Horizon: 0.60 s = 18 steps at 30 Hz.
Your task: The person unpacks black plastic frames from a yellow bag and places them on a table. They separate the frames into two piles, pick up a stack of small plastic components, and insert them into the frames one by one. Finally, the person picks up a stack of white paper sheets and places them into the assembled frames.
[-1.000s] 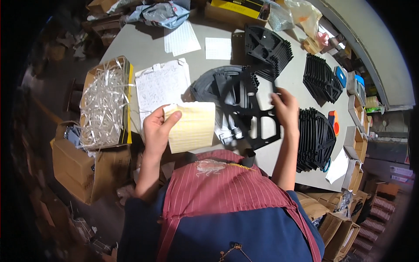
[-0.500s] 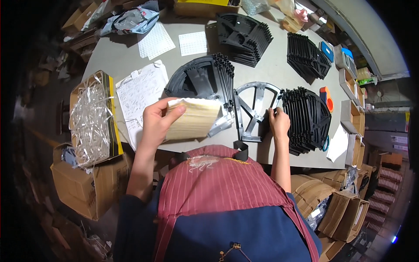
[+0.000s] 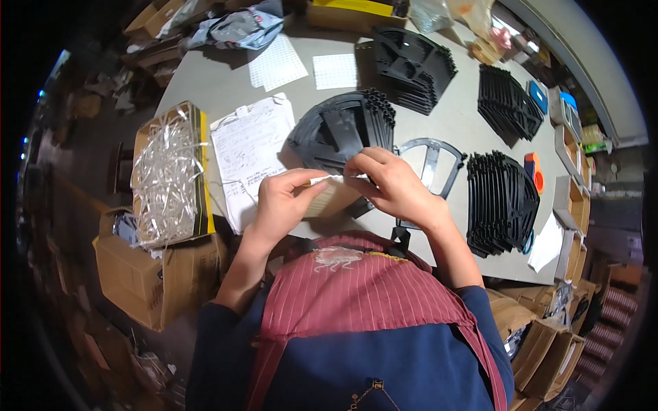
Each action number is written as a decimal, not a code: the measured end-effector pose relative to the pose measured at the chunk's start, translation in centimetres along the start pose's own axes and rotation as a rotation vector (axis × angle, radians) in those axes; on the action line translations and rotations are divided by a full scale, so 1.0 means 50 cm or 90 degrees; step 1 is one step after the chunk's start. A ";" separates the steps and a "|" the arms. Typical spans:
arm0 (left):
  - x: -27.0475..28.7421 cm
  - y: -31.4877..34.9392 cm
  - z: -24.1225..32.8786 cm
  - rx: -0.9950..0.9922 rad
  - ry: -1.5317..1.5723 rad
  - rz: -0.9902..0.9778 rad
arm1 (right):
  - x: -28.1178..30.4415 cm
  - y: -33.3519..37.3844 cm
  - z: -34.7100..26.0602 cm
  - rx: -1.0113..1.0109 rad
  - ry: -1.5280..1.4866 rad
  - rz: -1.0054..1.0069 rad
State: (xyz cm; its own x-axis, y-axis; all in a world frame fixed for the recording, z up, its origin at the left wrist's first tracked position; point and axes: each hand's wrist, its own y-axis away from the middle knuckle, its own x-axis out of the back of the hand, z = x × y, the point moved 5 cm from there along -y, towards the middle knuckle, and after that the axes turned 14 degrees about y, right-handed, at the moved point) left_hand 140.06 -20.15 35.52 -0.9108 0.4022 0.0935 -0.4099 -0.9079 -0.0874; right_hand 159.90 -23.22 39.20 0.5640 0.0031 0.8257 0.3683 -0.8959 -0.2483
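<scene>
My left hand [image 3: 279, 207] grips a yellowish, paper-like sheet [image 3: 330, 201] by its left side, thumb and fingers pressed together near the white upper edge. At the other end of that edge, the fingers of my right hand [image 3: 392, 183] are bent in a pinch; whatever they have taken hold of is too small to make out. Just beyond both hands stands a stack of black fan-shaped plastic frames [image 3: 336, 130]. One frame [image 3: 430, 163] lies flat behind my right hand and is partly covered by it.
More black frames are stacked at the right [image 3: 504, 205], the far middle [image 3: 411, 65] and far right [image 3: 507, 103]. A clipboard with written paper [image 3: 250, 147] lies left, beside a box of clear strips [image 3: 168, 178]. An orange tape roll [image 3: 534, 172] and small open boxes line the right edge.
My right hand has left the flat frame and moved left to the upper edge of the yellowish sheet. My left hand still holds the sheet. The whole view has shifted slightly.
</scene>
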 end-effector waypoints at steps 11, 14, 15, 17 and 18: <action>0.062 0.010 -0.129 0.192 0.281 0.061 | -0.059 -0.105 0.102 -0.080 -0.021 -0.064; 0.065 0.012 -0.127 0.215 0.335 0.072 | -0.094 -0.177 0.212 -0.130 0.029 -0.175; 0.066 0.014 -0.127 0.226 0.351 0.074 | -0.114 -0.193 0.231 -0.134 0.011 -0.228; 0.067 0.013 -0.127 0.219 0.325 0.060 | -0.157 -0.212 0.265 -0.111 0.095 -0.283; 0.070 0.018 -0.130 0.218 0.314 0.062 | -0.166 -0.226 0.250 -0.075 0.167 -0.244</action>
State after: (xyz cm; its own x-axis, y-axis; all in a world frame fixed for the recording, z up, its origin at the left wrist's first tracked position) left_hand 136.16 -18.81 29.33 -0.8927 0.2475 -0.3767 -0.3582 -0.8969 0.2594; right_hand 160.30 -7.60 28.85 0.1924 0.2442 0.9504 0.4179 -0.8967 0.1458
